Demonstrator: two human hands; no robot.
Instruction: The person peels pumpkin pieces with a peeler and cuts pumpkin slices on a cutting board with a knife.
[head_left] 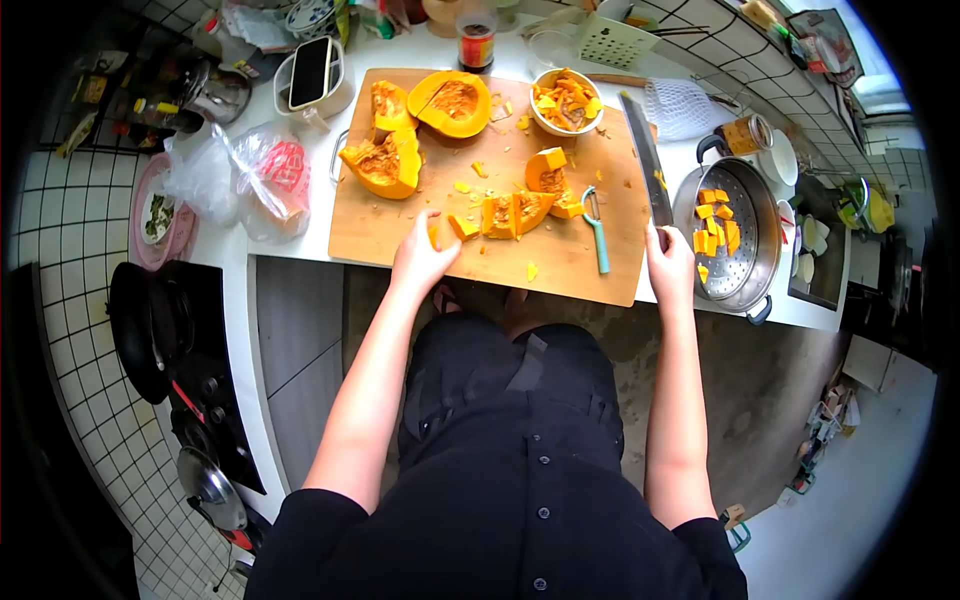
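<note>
My right hand (671, 265) is wrapped round the handle of a kitchen knife (646, 155), its long blade pointing away from me over the cutting board's right edge. At the board's front edge, my left hand (425, 256) pinches a small piece of pumpkin (433, 236). Just right of those fingers lies a pumpkin chunk (463, 227), then cut pumpkin wedges (516, 214). A green-handled peeler (598, 232) rests between the wedges and the knife. Larger pumpkin sections (384, 163) and a hollowed pumpkin half (450, 104) sit at the back left of the wooden cutting board (400, 230).
A bowl of pumpkin scraps (567, 102) stands on the board's back right. To the right is a steel steamer pot (738, 262) with several pumpkin cubes. Plastic bags (262, 185), a phone (310, 74) on a container, and a stove (215, 400) are leftward.
</note>
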